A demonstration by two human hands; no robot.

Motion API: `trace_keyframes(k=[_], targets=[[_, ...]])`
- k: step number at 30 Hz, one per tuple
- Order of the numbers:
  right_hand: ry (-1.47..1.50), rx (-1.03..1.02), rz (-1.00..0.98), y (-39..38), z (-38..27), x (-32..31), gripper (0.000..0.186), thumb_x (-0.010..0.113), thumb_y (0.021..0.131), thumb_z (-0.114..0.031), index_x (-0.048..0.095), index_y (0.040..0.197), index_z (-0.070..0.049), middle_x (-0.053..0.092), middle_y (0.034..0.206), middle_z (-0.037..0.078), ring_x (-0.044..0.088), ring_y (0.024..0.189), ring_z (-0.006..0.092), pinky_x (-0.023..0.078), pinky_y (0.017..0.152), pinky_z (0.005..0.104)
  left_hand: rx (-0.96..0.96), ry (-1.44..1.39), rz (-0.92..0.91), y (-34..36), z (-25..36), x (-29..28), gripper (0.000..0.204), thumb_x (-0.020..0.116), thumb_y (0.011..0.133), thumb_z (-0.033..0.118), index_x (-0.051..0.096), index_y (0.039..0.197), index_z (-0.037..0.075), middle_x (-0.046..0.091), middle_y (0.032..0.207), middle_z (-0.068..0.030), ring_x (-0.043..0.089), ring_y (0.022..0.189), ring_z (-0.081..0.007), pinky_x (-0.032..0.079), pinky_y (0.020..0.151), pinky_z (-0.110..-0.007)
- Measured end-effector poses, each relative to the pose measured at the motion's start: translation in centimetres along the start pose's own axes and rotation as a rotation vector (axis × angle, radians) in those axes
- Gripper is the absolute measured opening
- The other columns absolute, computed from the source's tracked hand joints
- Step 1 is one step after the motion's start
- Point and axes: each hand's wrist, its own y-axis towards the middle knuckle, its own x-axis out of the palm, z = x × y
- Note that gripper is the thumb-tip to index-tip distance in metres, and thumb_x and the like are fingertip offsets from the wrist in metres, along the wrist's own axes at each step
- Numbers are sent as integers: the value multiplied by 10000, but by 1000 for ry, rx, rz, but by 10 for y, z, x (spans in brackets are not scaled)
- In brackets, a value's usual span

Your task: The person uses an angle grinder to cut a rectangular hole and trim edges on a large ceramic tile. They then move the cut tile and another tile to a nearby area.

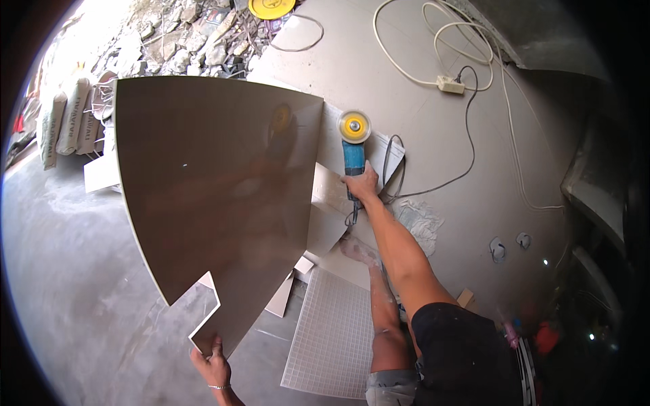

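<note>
My left hand (213, 365) is closed on the lower edge of a large glossy grey-brown tile (217, 183), with the thumb on its face. The tile stands tilted at the left, and a squared notch is cut into its lower edge just above that hand. To the right of the tile, my right hand (362, 183) is wrapped round the body of a blue angle grinder (353, 159). Its round disc with a yellow centre (354, 126) points away from me. I cannot tell whether the disc is spinning. A dark cord (433, 191) trails from the grinder.
Tile offcuts (327, 230) lie under the grinder, beside my bare foot (359, 250). A gridded tile (330, 335) lies nearer. Far right, a white extension cord (433, 81) ends in a socket block (449, 84). Rubble (183, 40) and filled sacks (71, 118) are far left.
</note>
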Motion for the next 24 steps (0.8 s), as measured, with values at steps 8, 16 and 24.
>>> trace_keyframes(k=[8,16,24], targets=[[-125,-210,232,30,34,23,794,881,694,-367,519,1256,60,545,1221,279,523,1200,459,430,1115,546,-4,-11,46,4,3,6,205,812,958,96,724,984,-88,742,925,-76,639,845,-149,513,770,-330],[-302,-126,147,17,51,7,924,935,737,-545,506,1277,71,552,1295,336,542,1262,505,437,1119,555,-37,173,123,-3,12,14,174,804,926,43,748,1050,-65,766,935,-110,689,854,-183,537,788,-347],[149,-156,-195,-195,-112,-116,649,884,852,-529,632,1108,11,696,949,183,700,920,340,573,877,428,162,93,-147,-18,24,1,190,764,954,128,772,1016,-51,776,879,-262,793,843,-399,583,741,-438]])
